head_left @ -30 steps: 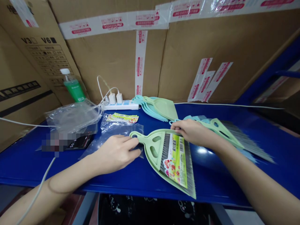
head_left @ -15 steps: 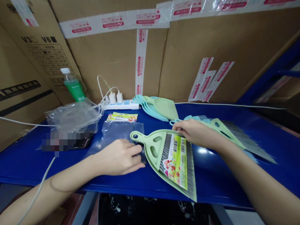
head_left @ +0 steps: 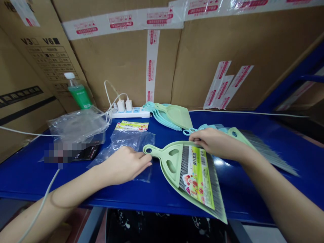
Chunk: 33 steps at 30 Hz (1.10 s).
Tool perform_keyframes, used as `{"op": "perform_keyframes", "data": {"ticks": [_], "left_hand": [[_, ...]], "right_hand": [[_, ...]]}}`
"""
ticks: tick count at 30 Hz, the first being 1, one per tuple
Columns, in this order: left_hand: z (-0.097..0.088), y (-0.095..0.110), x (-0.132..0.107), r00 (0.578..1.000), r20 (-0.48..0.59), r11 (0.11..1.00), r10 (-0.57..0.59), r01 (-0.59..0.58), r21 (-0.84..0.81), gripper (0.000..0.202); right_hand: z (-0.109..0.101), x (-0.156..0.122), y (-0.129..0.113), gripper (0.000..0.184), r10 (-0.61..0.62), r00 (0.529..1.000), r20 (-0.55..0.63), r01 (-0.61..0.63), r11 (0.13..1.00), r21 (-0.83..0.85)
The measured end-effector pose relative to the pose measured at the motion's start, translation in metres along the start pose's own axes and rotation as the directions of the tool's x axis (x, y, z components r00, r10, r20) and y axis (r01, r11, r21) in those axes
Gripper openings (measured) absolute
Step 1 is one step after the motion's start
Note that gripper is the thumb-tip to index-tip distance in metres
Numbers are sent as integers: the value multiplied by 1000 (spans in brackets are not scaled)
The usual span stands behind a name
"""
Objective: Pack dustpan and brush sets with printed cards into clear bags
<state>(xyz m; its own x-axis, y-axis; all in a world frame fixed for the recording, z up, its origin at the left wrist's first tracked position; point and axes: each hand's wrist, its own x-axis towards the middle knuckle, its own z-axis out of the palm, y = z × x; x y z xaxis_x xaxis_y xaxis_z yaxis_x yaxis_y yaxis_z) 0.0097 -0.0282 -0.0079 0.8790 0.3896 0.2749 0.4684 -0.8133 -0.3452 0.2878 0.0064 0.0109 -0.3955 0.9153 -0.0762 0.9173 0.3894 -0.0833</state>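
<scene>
A pale green dustpan (head_left: 165,168) with a matching hand brush (head_left: 217,189) nested in it is tilted over the front of the blue table. A colourful printed card (head_left: 198,177) lies across the bristles. My left hand (head_left: 126,165) pinches the end of the handle at its hanging loop. The dustpan's far upper rim is gripped by my right hand (head_left: 215,141), whose fingertips are partly hidden behind it. Beneath and behind my left hand lies a clear plastic bag (head_left: 131,140) with a printed header (head_left: 133,126).
Stacked blue and green dustpans (head_left: 174,116) lie at the back. More brushes (head_left: 263,148) are beyond my right forearm. A power strip (head_left: 136,113) with chargers, a green bottle (head_left: 80,94), clear bags (head_left: 78,125) and a black item (head_left: 87,152) occupy the left. Cardboard (head_left: 121,57) stands behind.
The dustpan and brush have shifted slightly right and toward me, with the right hand moving a little right. My left fingers have closed together at the handle loop.
</scene>
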Motion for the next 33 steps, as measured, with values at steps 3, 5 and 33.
{"op": "perform_keyframes", "data": {"ticks": [3,5,33], "left_hand": [[1,-1,0,999,43,1000,-3,3,17,43],[2,-1,0,998,58,1000,9,-9,13,41],[4,9,1,967,-64,962,248,-254,-103,23]], "right_hand": [[-1,0,-3,27,26,1000,16,-26,1000,-5],[-1,0,-3,27,10,1000,18,-10,1000,14],[7,7,-4,26,-38,998,-53,46,988,149]]}}
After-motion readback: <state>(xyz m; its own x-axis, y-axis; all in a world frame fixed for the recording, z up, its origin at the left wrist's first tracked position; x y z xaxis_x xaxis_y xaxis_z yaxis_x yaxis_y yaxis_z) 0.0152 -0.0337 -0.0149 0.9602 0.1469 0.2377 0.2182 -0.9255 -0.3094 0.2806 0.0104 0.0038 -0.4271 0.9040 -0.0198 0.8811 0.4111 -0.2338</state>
